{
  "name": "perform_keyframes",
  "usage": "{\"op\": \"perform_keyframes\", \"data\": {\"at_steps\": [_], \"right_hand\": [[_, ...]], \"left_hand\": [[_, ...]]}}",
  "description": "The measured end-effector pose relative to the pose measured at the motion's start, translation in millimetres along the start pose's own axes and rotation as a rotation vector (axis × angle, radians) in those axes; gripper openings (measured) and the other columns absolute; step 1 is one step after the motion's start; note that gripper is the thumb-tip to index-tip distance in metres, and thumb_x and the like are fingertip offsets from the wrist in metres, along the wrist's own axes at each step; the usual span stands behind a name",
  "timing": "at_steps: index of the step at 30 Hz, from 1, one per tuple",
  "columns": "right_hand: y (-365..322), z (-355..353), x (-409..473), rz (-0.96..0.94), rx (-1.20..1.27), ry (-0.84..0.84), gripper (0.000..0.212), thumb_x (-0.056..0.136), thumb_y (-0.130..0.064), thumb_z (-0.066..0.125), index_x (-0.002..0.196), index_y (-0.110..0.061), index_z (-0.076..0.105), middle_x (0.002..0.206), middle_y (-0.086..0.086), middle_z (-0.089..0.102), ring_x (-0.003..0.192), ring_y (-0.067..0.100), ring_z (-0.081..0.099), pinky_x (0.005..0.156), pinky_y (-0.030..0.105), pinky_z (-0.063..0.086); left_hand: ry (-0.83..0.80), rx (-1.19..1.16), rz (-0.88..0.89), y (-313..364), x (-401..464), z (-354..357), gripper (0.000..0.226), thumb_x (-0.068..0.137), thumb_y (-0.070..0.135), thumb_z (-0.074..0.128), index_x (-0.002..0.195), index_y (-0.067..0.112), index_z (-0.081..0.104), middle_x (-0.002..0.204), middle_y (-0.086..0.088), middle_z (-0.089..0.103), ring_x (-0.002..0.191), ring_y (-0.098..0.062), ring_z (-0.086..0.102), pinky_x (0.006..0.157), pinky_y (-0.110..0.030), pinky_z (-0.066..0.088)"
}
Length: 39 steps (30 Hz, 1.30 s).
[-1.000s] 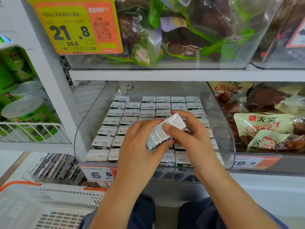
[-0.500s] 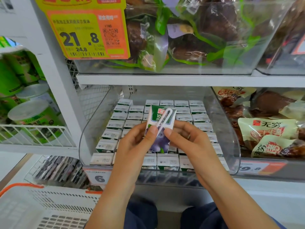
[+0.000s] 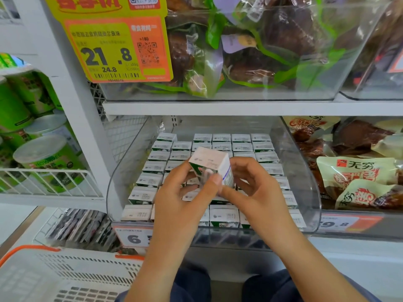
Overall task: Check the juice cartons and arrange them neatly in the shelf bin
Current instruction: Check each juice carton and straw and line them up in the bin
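Holding one small juice carton [image 3: 210,165] between them, the left hand [image 3: 181,205] and the right hand [image 3: 255,192] are raised just above the clear shelf bin [image 3: 305,171]. The left fingers [image 3: 214,182] curl around the near side of the carton and the right fingers [image 3: 239,165] pinch its right side, so both hands grip it. The carton is tilted, with its white top turned toward the camera (the print on it is too blurred to read). Inside the bin, the other cartons [image 3: 242,147] stand upright in close rows, touching each other. To the left of the bin stand green cans [image 3: 50,158] behind a white wire rail. Below the bin, at the lower left, is a white basket [image 3: 65,277] with an orange rim.
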State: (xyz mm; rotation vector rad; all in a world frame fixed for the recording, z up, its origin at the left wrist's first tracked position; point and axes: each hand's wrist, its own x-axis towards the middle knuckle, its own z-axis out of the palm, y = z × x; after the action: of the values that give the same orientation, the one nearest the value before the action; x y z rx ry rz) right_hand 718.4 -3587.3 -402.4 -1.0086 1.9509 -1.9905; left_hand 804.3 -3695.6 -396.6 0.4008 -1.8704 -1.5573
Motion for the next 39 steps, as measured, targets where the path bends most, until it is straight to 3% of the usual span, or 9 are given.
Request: {"op": "perform_keyframes", "data": {"at_steps": [3, 7, 11, 17, 22, 26, 29, 34, 39], "right_hand": [[1.2, 4.1, -3.9, -0.112, -0.211, 0.065, 0.033, 0.078, -0.015, 0.076, 0.104, -0.028, 0.061, 0.1, -0.012, 0.065, 0.097, 0.006, 0.062, 0.08, 0.015, 0.048], [2.5, 10.3, -6.0, -0.195, -0.36, 0.068, 0.039, 0.076, -0.019, 0.078, 0.107, -0.034, 0.059, 0.102, -0.015, 0.061, 0.098, 0.0, 0.058, 0.08, 0.014, 0.047], [-1.0, 7.2, -4.1, -0.079, -0.206, -0.001, 0.035, 0.076, -0.039, 0.074, 0.109, -0.035, 0.061, 0.108, -0.017, 0.061, 0.107, 0.0, 0.058, 0.088, 0.014, 0.046], [-3.6, -1.8, 1.5, 0.24, 0.062, -0.124, 0.052, 0.068, -0.058, 0.065, 0.115, -0.036, 0.06, 0.112, -0.012, 0.066, 0.102, -0.002, 0.062, 0.085, 0.02, 0.052], [-4.3, -1.8, 1.1, 0.304, 0.2, -0.195, 0.05, 0.065, -0.038, 0.078, 0.111, -0.028, 0.062, 0.106, -0.011, 0.07, 0.099, 0.009, 0.066, 0.081, 0.021, 0.054], [-3.2, -5.6, 2.9, 0.275, 0.246, -0.119, 0.053, 0.058, -0.023, 0.085, 0.106, -0.022, 0.061, 0.098, -0.009, 0.072, 0.091, 0.009, 0.067, 0.071, 0.017, 0.053], [-2.9, -7.6, 3.8, 0.195, 0.18, -0.036, 0.053, 0.056, -0.02, 0.086, 0.102, -0.022, 0.059, 0.097, -0.01, 0.071, 0.087, 0.003, 0.066, 0.067, 0.017, 0.052], [-2.6, -11.0, 3.8, 0.095, 0.058, 0.064, 0.052, 0.062, -0.01, 0.085, 0.103, -0.027, 0.059, 0.099, -0.006, 0.07, 0.085, 0.006, 0.068, 0.068, 0.016, 0.052], [-4.7, -4.4, -0.5, -0.02, -0.158, 0.201, 0.052, 0.061, -0.041, 0.082, 0.105, -0.036, 0.056, 0.106, -0.007, 0.062, 0.094, 0.003, 0.061, 0.078, 0.012, 0.049]], "left_hand": [[0.053, 0.053, -0.031, -2.2, -1.1, 2.7, 0.052, 0.062, 0.063, 0.076, 0.108, 0.044, 0.061, 0.104, 0.017, 0.068, 0.096, 0.004, 0.064, 0.076, -0.011, 0.051], [0.113, -0.012, -0.113, -5.1, 2.7, 1.9, 0.046, 0.059, 0.046, 0.079, 0.101, 0.035, 0.064, 0.094, 0.019, 0.071, 0.086, 0.002, 0.067, 0.064, -0.011, 0.051], [0.106, -0.24, -0.186, -4.4, 3.8, -5.2, 0.048, 0.053, 0.045, 0.077, 0.096, 0.025, 0.072, 0.09, 0.009, 0.076, 0.084, -0.004, 0.071, 0.063, -0.01, 0.051], [0.096, -0.402, -0.244, -4.5, 7.6, -16.4, 0.041, 0.061, 0.037, 0.079, 0.096, 0.017, 0.073, 0.097, -0.005, 0.075, 0.094, -0.019, 0.071, 0.077, -0.025, 0.055], [0.032, -0.422, -0.226, -4.4, 6.9, -15.6, 0.032, 0.064, 0.032, 0.075, 0.093, 0.021, 0.076, 0.1, -0.004, 0.075, 0.1, -0.019, 0.069, 0.085, -0.032, 0.053], [-0.021, -0.446, -0.233, -3.5, 6.0, -15.3, 0.069, 0.06, 0.034, 0.077, 0.122, 0.01, 0.061, 0.113, -0.008, 0.071, 0.111, -0.025, 0.065, 0.098, -0.041, 0.047], [-0.056, -0.349, -0.202, -3.5, 5.4, -17.3, 0.067, 0.065, 0.032, 0.081, 0.126, 0.015, 0.06, 0.114, -0.002, 0.071, 0.111, -0.017, 0.065, 0.097, -0.036, 0.047], [-0.048, -0.17, -0.143, -9.2, 5.1, -16.0, 0.047, 0.07, 0.033, 0.069, 0.116, 0.041, 0.063, 0.109, 0.015, 0.072, 0.104, 0.0, 0.064, 0.079, -0.011, 0.051], [-0.079, -0.073, -0.168, -12.2, 5.4, -12.6, 0.038, 0.079, 0.032, 0.066, 0.116, 0.034, 0.065, 0.103, 0.021, 0.071, 0.095, 0.005, 0.066, 0.076, -0.006, 0.049]]}}
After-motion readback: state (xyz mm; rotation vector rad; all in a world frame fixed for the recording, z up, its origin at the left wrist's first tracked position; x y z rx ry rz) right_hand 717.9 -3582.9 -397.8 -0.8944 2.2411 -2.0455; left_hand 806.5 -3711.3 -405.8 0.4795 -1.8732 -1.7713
